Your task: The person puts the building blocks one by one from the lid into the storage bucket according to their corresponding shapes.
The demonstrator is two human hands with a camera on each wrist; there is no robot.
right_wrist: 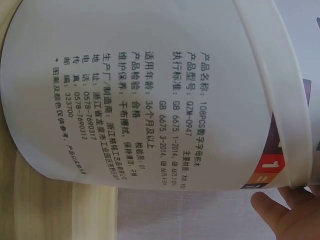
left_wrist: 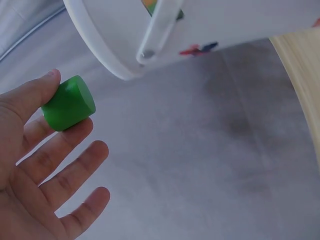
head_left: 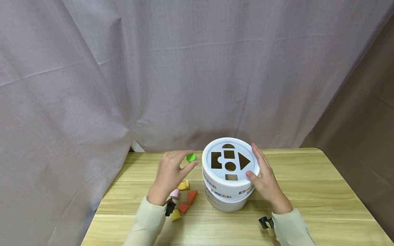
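Note:
Between thumb and fingers my left hand (head_left: 170, 173) pinches a green cylinder block (left_wrist: 69, 103), raised just left of the bucket's rim. The white bucket (head_left: 226, 205) stands upright on the table, and its lid (head_left: 218, 176) has several cut-out holes: a half circle, a square, a triangle, a circle, a rectangle and a notched shape. My right hand (head_left: 267, 179) rests on the lid's right edge, thumb on top and fingers along the far side. In the right wrist view, printed text covers the bucket's side, with fingertips (right_wrist: 267, 207) at the rim.
Several loose blocks lie on the wooden table (head_left: 314, 191) below my left hand: a yellow arch (head_left: 184, 185), a pink block (head_left: 174, 194), a red triangle (head_left: 192, 196), a red square block (head_left: 183, 207) and a yellow block (head_left: 175, 215). A grey curtain (head_left: 197, 75) hangs behind the table.

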